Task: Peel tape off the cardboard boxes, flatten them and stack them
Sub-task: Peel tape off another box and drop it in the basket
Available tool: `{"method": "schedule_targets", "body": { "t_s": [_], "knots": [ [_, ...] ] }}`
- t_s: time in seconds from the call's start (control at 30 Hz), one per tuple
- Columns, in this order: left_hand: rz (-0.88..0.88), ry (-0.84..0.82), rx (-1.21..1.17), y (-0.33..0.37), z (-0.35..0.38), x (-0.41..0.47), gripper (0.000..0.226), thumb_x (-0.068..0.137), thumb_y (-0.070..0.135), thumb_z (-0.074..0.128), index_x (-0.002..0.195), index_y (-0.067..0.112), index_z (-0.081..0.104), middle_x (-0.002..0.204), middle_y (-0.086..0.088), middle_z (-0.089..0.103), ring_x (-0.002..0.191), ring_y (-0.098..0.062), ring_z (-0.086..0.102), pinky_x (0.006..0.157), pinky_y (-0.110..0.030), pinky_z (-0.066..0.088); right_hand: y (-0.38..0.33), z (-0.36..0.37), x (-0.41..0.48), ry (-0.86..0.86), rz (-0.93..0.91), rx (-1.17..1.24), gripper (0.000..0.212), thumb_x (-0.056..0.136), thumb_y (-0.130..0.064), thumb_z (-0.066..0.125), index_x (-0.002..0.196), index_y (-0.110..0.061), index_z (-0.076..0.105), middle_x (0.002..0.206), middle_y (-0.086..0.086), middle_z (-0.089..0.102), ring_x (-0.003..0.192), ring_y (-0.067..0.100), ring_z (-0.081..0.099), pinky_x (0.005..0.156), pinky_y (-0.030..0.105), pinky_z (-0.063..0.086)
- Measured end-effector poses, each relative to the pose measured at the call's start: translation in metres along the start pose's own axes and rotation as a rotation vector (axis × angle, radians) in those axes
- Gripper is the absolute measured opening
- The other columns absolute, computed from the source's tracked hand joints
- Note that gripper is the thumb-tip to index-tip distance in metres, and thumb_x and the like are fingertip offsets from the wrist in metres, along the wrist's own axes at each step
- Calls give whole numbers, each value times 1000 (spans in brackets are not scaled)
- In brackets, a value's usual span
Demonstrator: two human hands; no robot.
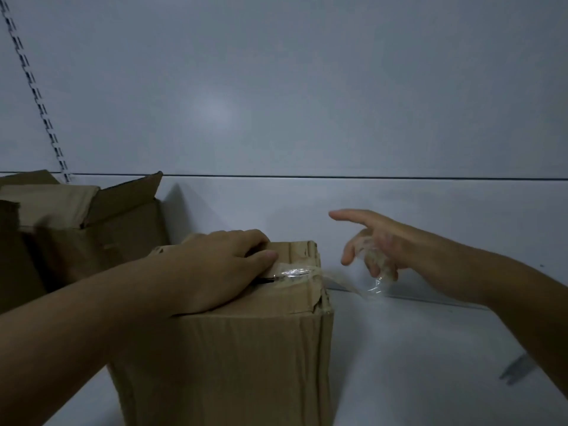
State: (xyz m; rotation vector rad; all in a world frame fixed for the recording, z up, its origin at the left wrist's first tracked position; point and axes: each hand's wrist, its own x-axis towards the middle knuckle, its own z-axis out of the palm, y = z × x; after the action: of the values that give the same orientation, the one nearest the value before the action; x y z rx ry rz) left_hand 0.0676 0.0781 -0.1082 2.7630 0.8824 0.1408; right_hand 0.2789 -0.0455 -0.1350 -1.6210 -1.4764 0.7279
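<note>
A closed brown cardboard box (246,348) stands in front of me on a pale grey surface. My left hand (212,269) lies flat on its top, fingers pressing beside the taped seam. Clear tape (307,273) runs across the top's right end and stretches off the box edge to my right hand (375,244). That hand hovers to the right of the box, with a crumpled wad of peeled tape held in its curled lower fingers. Its index finger points out straight.
An opened cardboard box (92,222) with raised flaps stands at the left against the pale wall. A slotted metal rail (33,90) runs up the wall at the left. A small grey metal piece (516,372) lies on the surface at the lower right.
</note>
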Motion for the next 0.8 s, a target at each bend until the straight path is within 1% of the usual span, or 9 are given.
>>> {"method": "schedule_targets", "body": {
  "t_s": [0.1, 0.17, 0.23, 0.37, 0.5, 0.57, 0.63, 0.7, 0.8],
  "knots": [
    [-7, 8, 22, 0, 1, 1, 32, 95, 50, 29, 111, 36, 53, 105, 13, 61, 99, -8, 55, 97, -36, 40, 8, 2, -5, 37, -77, -80, 81, 47, -99, 30, 117, -61, 43, 90, -14, 66, 69, 4, 56, 62, 22, 48],
    [-11, 11, 14, -1, 1, 1, 32, 94, 50, 29, 110, 37, 53, 104, 14, 61, 98, -7, 55, 96, -37, 41, -1, 6, -9, 56, -103, 56, 76, 39, -101, 33, 109, -73, 38, 105, -22, 62, 93, 5, 63, 81, 32, 55],
    [-16, 10, 16, 0, 1, 1, 31, 94, 51, 28, 110, 37, 52, 103, 13, 61, 98, -8, 55, 96, -37, 40, -11, 11, -8, 37, -105, 170, 75, 32, -101, 40, 103, -80, 35, 119, -25, 57, 107, 9, 63, 88, 41, 54],
    [-11, 28, 62, 2, 2, 1, 30, 96, 48, 28, 108, 35, 51, 101, 11, 60, 95, -9, 55, 92, -35, 41, -32, 31, -19, -5, -69, -95, 66, 47, -81, 54, 108, -57, 48, 101, -21, 64, 84, 5, 69, 81, 38, 58],
    [3, 47, 96, 1, 3, 2, 31, 95, 48, 27, 109, 34, 51, 103, 11, 60, 95, -11, 54, 92, -35, 40, -37, 41, -25, 99, -85, -173, 18, 79, -40, 63, 95, -35, 56, 65, -4, 66, 55, 8, 63, 57, 22, 54],
    [4, 43, 121, 0, 3, 2, 31, 96, 49, 26, 109, 33, 50, 101, 10, 59, 95, -12, 54, 91, -36, 39, -36, 42, -24, 177, -92, -280, 10, 83, -41, 58, 92, -36, 54, 54, -5, 56, 47, 3, 49, 51, 18, 42],
    [10, 24, 155, -1, 4, 3, 33, 95, 49, 23, 109, 33, 48, 102, 9, 57, 95, -13, 53, 93, -37, 38, -35, 45, -25, 235, -110, -308, 11, 81, -45, 54, 89, -37, 56, 52, -8, 54, 50, 1, 49, 57, 21, 41],
    [16, 11, 175, -3, 4, 5, 34, 94, 51, 20, 110, 35, 46, 104, 10, 56, 97, -13, 52, 96, -40, 37, -36, 44, -27, 276, -168, -326, 19, 78, -51, 54, 86, -35, 59, 46, -11, 51, 46, -1, 48, 55, 19, 38],
    [13, 5, 200, -4, 5, 7, 36, 94, 52, 18, 113, 36, 44, 108, 10, 56, 100, -13, 51, 99, -44, 35, -38, 23, -29, 367, -312, -339, 35, 69, -65, 64, 80, -31, 64, 42, -4, 37, 41, 5, 30, 45, 19, 26]
  ]
}}
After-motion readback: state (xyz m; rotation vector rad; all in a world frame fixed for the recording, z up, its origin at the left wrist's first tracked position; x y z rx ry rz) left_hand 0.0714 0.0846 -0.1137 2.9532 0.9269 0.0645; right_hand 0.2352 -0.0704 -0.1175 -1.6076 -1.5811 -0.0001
